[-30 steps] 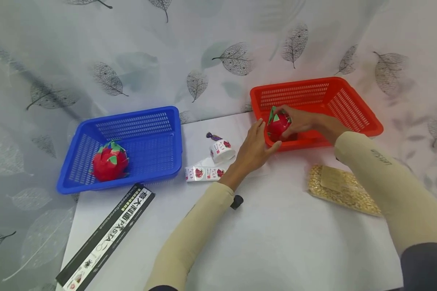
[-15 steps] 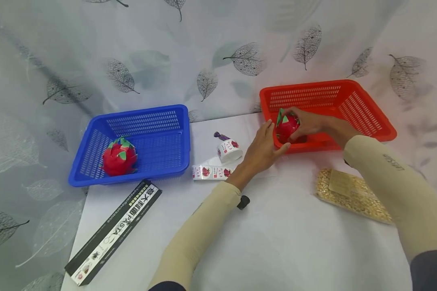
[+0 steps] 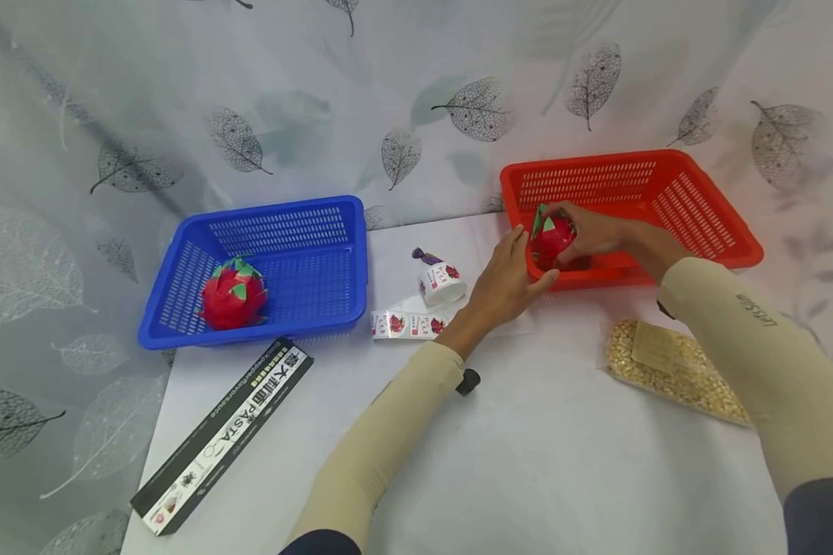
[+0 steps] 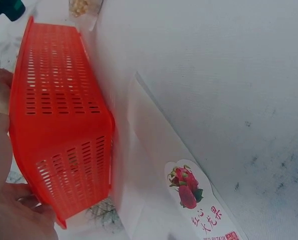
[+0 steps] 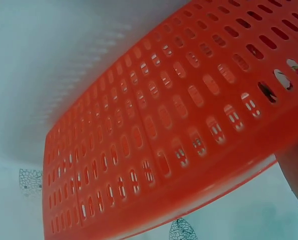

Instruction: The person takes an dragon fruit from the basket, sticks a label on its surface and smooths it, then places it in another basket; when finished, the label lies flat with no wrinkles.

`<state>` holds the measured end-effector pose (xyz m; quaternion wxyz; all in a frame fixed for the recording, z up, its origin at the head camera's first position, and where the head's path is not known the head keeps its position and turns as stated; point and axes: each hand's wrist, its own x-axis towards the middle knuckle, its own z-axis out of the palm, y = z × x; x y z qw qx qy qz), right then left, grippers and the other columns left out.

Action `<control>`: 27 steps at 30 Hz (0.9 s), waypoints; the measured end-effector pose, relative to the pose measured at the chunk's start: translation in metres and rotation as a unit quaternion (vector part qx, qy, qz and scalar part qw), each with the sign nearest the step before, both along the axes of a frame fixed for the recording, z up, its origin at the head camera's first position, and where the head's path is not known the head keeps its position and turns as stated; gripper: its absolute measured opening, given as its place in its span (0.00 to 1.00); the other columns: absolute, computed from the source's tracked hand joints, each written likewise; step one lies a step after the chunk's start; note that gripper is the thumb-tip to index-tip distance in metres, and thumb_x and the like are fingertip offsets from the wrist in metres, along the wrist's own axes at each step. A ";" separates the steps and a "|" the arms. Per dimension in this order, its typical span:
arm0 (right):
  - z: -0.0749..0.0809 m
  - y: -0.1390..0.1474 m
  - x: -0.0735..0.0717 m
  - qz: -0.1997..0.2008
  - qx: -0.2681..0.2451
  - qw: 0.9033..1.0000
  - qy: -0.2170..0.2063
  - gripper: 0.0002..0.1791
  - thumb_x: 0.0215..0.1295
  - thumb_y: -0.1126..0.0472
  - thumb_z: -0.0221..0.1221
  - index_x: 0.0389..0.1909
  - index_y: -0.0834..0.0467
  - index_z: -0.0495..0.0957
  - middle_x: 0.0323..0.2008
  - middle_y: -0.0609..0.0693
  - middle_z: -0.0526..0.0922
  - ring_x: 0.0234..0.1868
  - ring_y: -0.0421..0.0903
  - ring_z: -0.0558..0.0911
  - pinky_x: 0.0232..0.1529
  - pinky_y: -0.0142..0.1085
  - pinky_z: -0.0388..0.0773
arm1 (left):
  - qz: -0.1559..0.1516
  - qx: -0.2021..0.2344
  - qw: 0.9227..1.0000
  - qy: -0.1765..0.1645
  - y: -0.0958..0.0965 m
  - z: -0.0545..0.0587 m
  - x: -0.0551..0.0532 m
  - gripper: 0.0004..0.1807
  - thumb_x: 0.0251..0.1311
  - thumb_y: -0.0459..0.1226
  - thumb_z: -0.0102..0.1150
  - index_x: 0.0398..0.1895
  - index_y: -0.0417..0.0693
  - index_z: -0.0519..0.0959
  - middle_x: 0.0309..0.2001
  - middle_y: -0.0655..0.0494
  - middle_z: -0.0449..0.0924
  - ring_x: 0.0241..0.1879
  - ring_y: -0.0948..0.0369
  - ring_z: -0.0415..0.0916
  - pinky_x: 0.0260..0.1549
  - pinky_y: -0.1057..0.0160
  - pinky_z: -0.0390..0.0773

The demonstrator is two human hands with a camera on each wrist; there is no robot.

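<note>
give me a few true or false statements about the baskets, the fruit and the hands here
1. The right hand grips a dragon fruit in the red basket. True.
2. The blue basket holds no fruit. False: a second dragon fruit lies in it.
3. The left hand touches the red basket's near corner. True.
4. The sticker roll lies inside the red basket. False: it lies on the table between the baskets.
5. The pasta box lies beside the right sleeve. False: the grain bag does.
</note>
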<state>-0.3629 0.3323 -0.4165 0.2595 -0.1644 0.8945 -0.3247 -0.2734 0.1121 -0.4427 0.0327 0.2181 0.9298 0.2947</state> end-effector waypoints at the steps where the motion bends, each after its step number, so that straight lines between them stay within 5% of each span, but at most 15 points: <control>1: 0.000 -0.001 0.000 0.000 0.000 1.000 0.002 0.54 0.60 0.68 0.72 0.79 0.60 0.47 0.75 0.68 0.57 0.73 0.72 0.61 0.63 0.65 0.79 | 0.001 -0.002 1.000 0.002 0.000 0.000 0.000 0.50 0.73 0.57 0.61 0.86 0.44 0.51 0.85 0.54 0.49 0.83 0.61 0.49 0.71 0.65 0.71; 9: 0.002 -0.006 0.004 -0.010 0.003 1.000 0.011 0.57 0.61 0.66 0.72 0.82 0.58 0.45 0.76 0.69 0.56 0.73 0.72 0.60 0.63 0.65 0.79 | 0.003 -0.008 1.000 -0.003 -0.004 0.001 0.003 0.50 0.73 0.57 0.61 0.87 0.47 0.49 0.86 0.56 0.47 0.84 0.61 0.47 0.73 0.64 0.68; 17: 0.007 -0.009 0.012 -0.047 -0.007 0.998 0.036 0.57 0.63 0.59 0.73 0.84 0.55 0.45 0.76 0.68 0.57 0.73 0.70 0.61 0.64 0.66 0.77 | -0.024 -0.031 0.999 0.029 -0.021 0.009 0.015 0.48 0.74 0.57 0.58 0.86 0.47 0.49 0.86 0.54 0.47 0.85 0.59 0.43 0.78 0.62 0.61; 21: 0.015 -0.010 0.020 -0.068 -0.010 0.996 0.057 0.57 0.64 0.52 0.73 0.85 0.52 0.45 0.77 0.68 0.57 0.73 0.70 0.62 0.65 0.67 0.75 | -0.036 -0.031 0.998 0.040 -0.043 0.022 0.028 0.47 0.76 0.55 0.58 0.87 0.48 0.48 0.86 0.55 0.47 0.85 0.59 0.42 0.80 0.61 0.54; 27: 0.040 -0.016 0.044 -0.106 -0.072 0.984 0.125 0.51 0.69 0.47 0.69 0.85 0.50 0.51 0.83 0.61 0.52 0.82 0.67 0.51 0.73 0.76 0.54 | -0.023 -0.001 0.995 0.097 -0.105 0.049 0.051 0.40 0.77 0.48 0.59 0.84 0.47 0.56 0.83 0.53 0.55 0.84 0.58 0.50 0.81 0.61 0.52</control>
